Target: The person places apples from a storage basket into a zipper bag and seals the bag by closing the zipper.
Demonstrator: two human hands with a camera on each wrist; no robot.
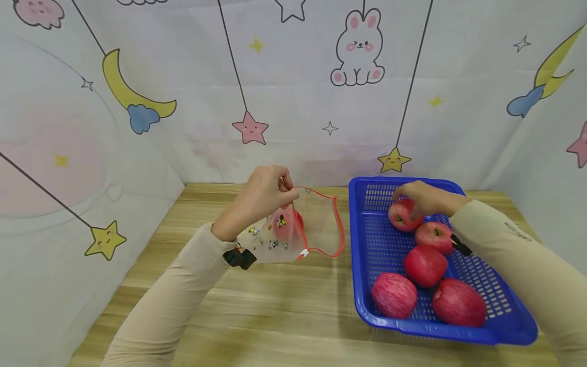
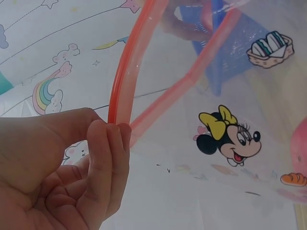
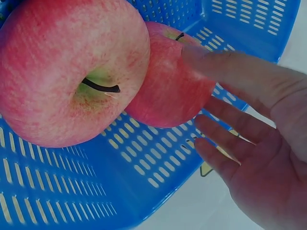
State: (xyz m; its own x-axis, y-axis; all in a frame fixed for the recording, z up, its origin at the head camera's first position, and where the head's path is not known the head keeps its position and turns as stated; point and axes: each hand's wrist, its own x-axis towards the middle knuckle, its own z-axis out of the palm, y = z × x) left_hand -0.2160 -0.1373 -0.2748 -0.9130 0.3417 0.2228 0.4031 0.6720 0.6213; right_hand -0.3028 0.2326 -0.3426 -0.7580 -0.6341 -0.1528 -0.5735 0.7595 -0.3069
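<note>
In the head view my left hand (image 1: pixel 270 188) pinches the rim of a clear zip bag (image 1: pixel 321 219) with a red-orange edge and cartoon prints. The left wrist view shows thumb and fingertips (image 2: pixel 120 139) on that edge, the bag's mouth spread apart. A red apple (image 1: pixel 299 220) is inside the bag, partly hidden by the plastic. My right hand (image 1: pixel 422 196) is over a red apple (image 1: pixel 401 216) at the far end of the blue basket (image 1: pixel 362 275). Its thumb lies against that apple (image 3: pixel 168 81), with the other fingers extended beside it in the right wrist view.
Several more apples lie in the basket, among them one (image 1: pixel 425 266) in the middle and one (image 1: pixel 394 295) at the near left. Bag and basket are on a wooden table (image 1: pixel 257 316). A printed cloth (image 1: pixel 298 102) hangs close behind.
</note>
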